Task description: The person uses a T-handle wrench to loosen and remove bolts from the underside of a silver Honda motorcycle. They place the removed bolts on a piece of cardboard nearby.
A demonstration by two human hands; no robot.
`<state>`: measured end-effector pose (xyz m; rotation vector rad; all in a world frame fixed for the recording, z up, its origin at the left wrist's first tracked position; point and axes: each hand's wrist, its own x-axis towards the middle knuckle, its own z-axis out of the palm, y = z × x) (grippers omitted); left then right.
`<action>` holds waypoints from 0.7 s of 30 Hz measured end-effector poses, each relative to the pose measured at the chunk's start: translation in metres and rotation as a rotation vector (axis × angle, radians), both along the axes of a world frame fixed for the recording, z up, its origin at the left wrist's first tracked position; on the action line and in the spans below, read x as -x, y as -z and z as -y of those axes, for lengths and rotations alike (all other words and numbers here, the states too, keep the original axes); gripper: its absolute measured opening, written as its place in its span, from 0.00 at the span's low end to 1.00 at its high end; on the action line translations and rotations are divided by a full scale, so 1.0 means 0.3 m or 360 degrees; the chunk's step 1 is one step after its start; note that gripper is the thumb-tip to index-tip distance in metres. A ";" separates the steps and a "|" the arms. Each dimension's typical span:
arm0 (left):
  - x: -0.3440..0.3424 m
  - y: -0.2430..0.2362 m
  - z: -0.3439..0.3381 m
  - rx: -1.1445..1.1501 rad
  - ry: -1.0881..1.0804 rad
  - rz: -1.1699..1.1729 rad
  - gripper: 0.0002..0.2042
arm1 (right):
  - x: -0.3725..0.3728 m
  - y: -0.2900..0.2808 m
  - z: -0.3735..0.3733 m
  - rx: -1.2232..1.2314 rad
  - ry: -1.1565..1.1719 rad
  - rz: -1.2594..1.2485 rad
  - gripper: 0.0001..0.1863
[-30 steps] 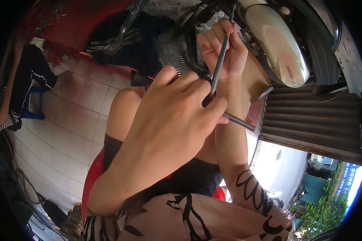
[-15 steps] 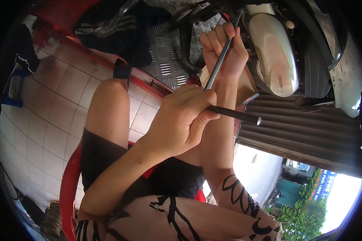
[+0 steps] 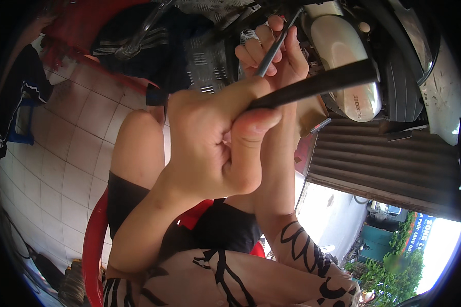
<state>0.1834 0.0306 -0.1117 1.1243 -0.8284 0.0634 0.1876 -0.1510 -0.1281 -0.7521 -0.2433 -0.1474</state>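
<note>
One metal tool, its join hidden, runs between the left hand [image 3: 200, 133] and the right hand [image 3: 289, 66], near the motorbike's silver cover [image 3: 338, 43]; its thick dark bar [image 3: 317, 86] juts from the left hand, where thumb and forefinger pinch it and the other fingers look curled in; its slim rod [image 3: 271, 59] slants up past the right hand, whose fingers are half curled and slightly parted, though whether they press on it I cannot tell; good handling here probably means driving the bar from the left wrist, letting the right fingers steady the rod loosely, and holding the rod straight so its tip does not slip.
</note>
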 end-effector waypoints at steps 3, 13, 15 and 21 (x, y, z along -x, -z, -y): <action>0.035 0.023 0.036 0.0096 0.0022 0.0027 0.13 | 0.003 0.013 0.007 -0.0085 -0.0188 0.0129 0.15; 0.167 0.046 0.104 0.0108 0.0094 -0.0117 0.13 | 0.077 0.029 -0.016 -0.0230 0.0102 0.0103 0.18; 0.182 0.048 0.116 0.0130 0.0054 -0.0150 0.15 | 0.090 0.010 -0.026 -0.0223 0.0176 0.0001 0.18; 0.229 -0.082 0.116 0.1171 0.0644 -0.1763 0.22 | 0.065 -0.059 -0.106 0.0011 0.0545 -0.0362 0.19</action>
